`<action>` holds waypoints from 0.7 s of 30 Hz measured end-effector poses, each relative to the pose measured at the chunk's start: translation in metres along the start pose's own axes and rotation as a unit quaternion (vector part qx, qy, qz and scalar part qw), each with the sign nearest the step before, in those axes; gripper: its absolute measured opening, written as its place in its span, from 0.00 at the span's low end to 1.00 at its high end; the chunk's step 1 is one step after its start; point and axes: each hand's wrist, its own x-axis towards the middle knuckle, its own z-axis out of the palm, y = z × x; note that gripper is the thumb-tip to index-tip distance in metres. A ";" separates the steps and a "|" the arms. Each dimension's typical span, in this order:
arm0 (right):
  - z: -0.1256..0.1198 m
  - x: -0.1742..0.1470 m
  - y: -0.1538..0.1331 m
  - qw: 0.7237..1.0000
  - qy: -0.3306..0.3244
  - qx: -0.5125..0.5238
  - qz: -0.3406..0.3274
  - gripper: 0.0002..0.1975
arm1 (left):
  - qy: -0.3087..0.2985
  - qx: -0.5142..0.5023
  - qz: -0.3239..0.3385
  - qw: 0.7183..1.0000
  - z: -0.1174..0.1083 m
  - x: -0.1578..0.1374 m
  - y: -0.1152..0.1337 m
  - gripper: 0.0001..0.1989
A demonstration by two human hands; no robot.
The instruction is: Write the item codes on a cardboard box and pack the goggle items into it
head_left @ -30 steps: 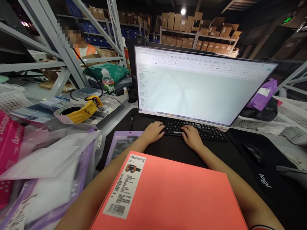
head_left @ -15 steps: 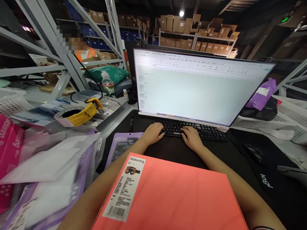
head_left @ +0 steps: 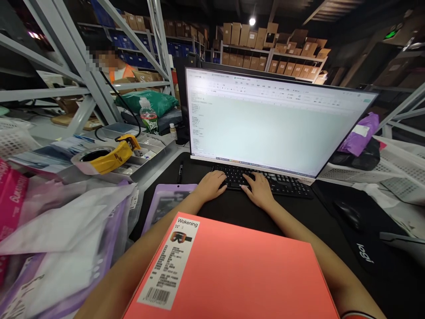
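Observation:
My left hand [head_left: 211, 185] rests on the left end of a black keyboard [head_left: 288, 186], fingers stretched over the keys. Over its middle part lies my right hand [head_left: 259, 189], with its fingers spread and thumb apart. Neither hand holds anything. Behind the keyboard stands a monitor [head_left: 265, 124] showing a document with lines of small text at the left. An orange-red box [head_left: 239, 274] with a printed goggles label [head_left: 169, 261] sits between my forearms, close to me, and hides part of the desk mat.
At left are a yellow tape dispenser [head_left: 114, 160], plastic bags [head_left: 66, 235], a purple-edged pouch [head_left: 166, 204] and a marker [head_left: 180, 172]. A drink bottle [head_left: 148, 116] stands behind. A mouse [head_left: 347, 215] and white baskets [head_left: 405, 164] are at right. A person [head_left: 121, 71] is beyond the rack.
My right hand has shifted left along the keyboard, closer to my left hand. The left hand stays in place. The view has moved slightly.

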 end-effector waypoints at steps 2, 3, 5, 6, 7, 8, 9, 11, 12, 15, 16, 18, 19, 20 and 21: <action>0.000 0.001 -0.002 1.000 -0.003 -0.014 0.002 0.29 | 0.002 -0.008 0.024 1.000 0.002 0.000 0.000 0.19; 0.000 0.001 -0.003 1.000 -0.003 -0.017 0.005 0.30 | 0.002 -0.011 0.036 0.999 0.003 0.001 0.000 0.20; 0.000 0.001 -0.003 1.000 -0.003 -0.015 0.010 0.30 | -0.001 -0.013 0.052 0.999 0.005 0.001 -0.001 0.21; 0.000 0.001 -0.002 1.000 -0.004 -0.012 0.012 0.30 | -0.002 -0.012 0.056 0.998 0.005 0.001 -0.001 0.21; 0.001 0.001 -0.002 1.000 -0.005 -0.008 0.013 0.30 | -0.003 -0.011 0.056 0.998 0.006 0.001 -0.001 0.20; 0.001 0.000 -0.001 1.000 -0.005 -0.005 0.013 0.31 | -0.004 -0.010 0.055 0.998 0.007 0.001 -0.001 0.20; 0.001 0.000 -0.001 1.000 -0.004 0.000 0.014 0.30 | -0.006 -0.010 0.054 0.998 0.007 0.001 -0.002 0.20; 0.002 0.000 0.000 1.000 0.005 0.008 0.013 0.29 | -0.011 -0.008 0.050 0.999 0.007 0.001 -0.002 0.20; 0.002 0.000 0.000 1.000 0.011 0.013 0.012 0.28 | -0.014 -0.008 0.049 0.999 0.007 0.001 -0.002 0.21; 0.002 0.000 0.001 0.999 0.032 0.034 0.015 0.24 | -0.015 -0.006 0.049 0.999 0.006 0.001 -0.001 0.21; 0.002 0.000 0.001 0.998 0.036 0.042 0.015 0.23 | -0.014 -0.006 0.050 0.999 0.006 0.001 0.000 0.21; 0.002 0.000 0.001 0.998 0.040 0.055 0.013 0.21 | -0.011 -0.006 0.053 0.999 0.005 0.001 0.000 0.20; 0.002 0.000 0.001 0.997 0.040 0.059 0.009 0.21 | -0.011 -0.006 0.054 0.998 0.005 0.001 0.000 0.20; 0.003 0.000 0.001 0.998 0.038 0.059 0.006 0.21 | -0.011 -0.006 0.054 0.998 0.005 0.001 0.000 0.20; 0.003 0.000 0.001 0.998 0.036 0.055 0.003 0.22 | -0.012 -0.005 0.054 0.998 0.005 0.001 0.000 0.20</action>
